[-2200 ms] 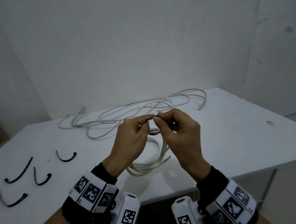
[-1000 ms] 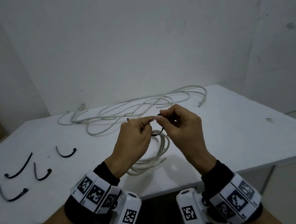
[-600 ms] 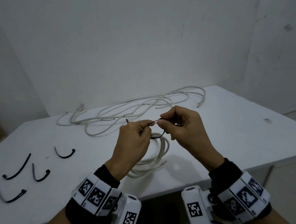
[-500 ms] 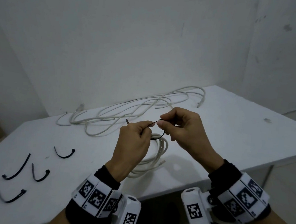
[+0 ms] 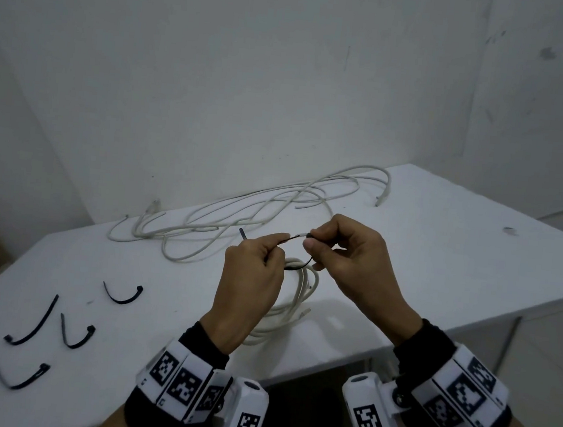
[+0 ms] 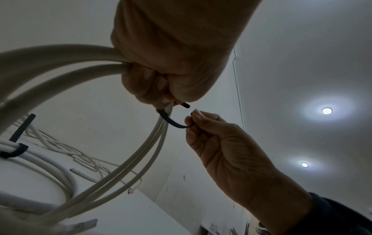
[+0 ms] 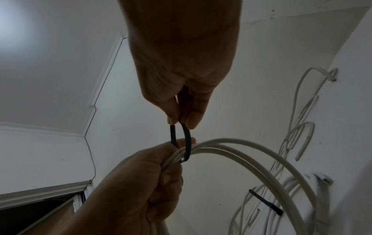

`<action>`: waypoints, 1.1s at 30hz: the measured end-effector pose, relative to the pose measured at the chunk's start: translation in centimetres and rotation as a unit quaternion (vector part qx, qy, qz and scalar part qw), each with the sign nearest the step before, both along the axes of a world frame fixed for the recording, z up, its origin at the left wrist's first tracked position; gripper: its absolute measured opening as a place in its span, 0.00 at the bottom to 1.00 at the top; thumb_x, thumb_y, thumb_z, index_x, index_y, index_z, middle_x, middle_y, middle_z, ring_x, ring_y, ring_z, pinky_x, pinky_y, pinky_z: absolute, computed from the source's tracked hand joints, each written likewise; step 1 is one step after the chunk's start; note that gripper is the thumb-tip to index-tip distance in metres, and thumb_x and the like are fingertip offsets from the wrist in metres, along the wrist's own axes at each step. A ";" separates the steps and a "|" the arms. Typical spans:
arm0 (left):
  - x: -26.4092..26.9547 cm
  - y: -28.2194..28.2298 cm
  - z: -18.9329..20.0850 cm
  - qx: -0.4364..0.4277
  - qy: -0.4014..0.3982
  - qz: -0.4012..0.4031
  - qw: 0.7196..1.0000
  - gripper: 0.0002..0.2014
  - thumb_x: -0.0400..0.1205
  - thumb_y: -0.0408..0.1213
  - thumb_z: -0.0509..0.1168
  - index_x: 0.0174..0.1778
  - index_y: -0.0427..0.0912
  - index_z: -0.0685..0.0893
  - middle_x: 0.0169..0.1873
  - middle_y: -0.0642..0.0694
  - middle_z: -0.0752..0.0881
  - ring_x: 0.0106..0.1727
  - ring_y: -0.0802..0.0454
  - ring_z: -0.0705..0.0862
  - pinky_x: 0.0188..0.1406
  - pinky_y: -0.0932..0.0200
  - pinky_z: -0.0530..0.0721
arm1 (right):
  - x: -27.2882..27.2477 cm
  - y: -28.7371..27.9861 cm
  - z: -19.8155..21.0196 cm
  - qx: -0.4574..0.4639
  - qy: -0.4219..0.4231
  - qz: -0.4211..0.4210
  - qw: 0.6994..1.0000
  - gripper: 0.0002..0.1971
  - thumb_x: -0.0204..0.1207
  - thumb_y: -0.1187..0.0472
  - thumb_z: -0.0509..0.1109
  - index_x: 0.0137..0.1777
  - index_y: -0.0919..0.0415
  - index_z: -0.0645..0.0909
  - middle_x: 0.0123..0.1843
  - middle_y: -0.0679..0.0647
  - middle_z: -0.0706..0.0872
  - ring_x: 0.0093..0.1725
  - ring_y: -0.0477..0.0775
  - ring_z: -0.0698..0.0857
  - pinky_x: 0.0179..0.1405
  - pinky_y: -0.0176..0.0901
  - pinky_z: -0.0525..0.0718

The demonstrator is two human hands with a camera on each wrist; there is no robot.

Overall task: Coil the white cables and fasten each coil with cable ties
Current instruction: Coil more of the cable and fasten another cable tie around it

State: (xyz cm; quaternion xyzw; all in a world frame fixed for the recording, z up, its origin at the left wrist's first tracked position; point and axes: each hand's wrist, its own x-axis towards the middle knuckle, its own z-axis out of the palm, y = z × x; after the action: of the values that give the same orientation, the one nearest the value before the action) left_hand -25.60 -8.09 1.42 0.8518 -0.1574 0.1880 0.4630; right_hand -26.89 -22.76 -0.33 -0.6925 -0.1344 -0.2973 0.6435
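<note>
My left hand [image 5: 275,247] grips the strands of a white cable coil [image 5: 300,294] lifted above the table and pinches a black cable tie [image 5: 293,238] looped round them. The tie's tail sticks out past my left fingers. My right hand [image 5: 312,240] pinches the other end of the tie between thumb and forefinger. In the left wrist view the tie [image 6: 173,123] curves from my left hand [image 6: 171,101] to my right hand [image 6: 191,120]. In the right wrist view the tie [image 7: 187,143] circles the coil [image 7: 251,155]. A second black tie [image 6: 16,149] binds the coil lower down.
A loose tangle of white cables [image 5: 256,211] lies at the back of the white table [image 5: 440,263] by the wall. Several spare black ties [image 5: 122,296] lie at the left front. The table's front edge runs just below my wrists.
The tie's tail has come through past my left fingers. My hands have drawn slightly apart, the right one moving right, and the coil has stayed in my left hand.
</note>
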 end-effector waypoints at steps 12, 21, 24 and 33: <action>-0.7 -0.4 0.1 0.037 -0.039 -0.003 0.999 0.18 0.82 0.24 0.58 0.60 0.40 0.88 0.13 0.56 0.70 0.16 0.58 0.69 0.19 0.69 0.69 | -0.2 0.1 0.0 -0.051 -0.020 -0.008 0.998 0.05 0.70 0.72 0.76 0.36 0.70 0.82 0.36 0.45 0.86 0.36 0.53 0.86 0.34 0.54 0.87; -0.7 -0.5 -0.1 0.044 -0.039 -0.003 0.998 0.17 0.82 0.25 0.58 0.60 0.40 0.88 0.16 0.56 0.74 0.16 0.59 0.71 0.19 0.68 0.71 | -0.3 -0.1 -0.3 -0.038 -0.023 -0.013 0.999 0.06 0.70 0.71 0.76 0.37 0.72 0.82 0.37 0.51 0.87 0.38 0.44 0.86 0.33 0.54 0.88; -0.6 -0.5 -0.2 0.043 -0.034 -0.002 0.998 0.17 0.82 0.26 0.58 0.60 0.41 0.88 0.16 0.55 0.75 0.16 0.58 0.71 0.18 0.69 0.70 | -0.4 0.0 -0.4 -0.037 -0.022 -0.014 0.999 0.05 0.70 0.71 0.76 0.37 0.71 0.83 0.37 0.50 0.87 0.38 0.49 0.86 0.33 0.57 0.87; -0.7 -0.4 -0.1 0.053 -0.036 -0.017 0.998 0.17 0.82 0.25 0.58 0.60 0.41 0.88 0.16 0.55 0.75 0.15 0.59 0.71 0.18 0.72 0.68 | -0.2 -0.1 -0.1 -0.054 -0.004 -0.009 0.998 0.05 0.70 0.70 0.77 0.37 0.72 0.83 0.38 0.48 0.88 0.37 0.48 0.85 0.33 0.50 0.87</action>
State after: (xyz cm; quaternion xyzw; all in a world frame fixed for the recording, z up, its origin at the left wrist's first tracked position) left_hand -26.33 -8.48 1.29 0.8650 -0.1983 0.2020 0.4143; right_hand -27.10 -22.91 -0.43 -0.7261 -0.1467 -0.2985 0.6018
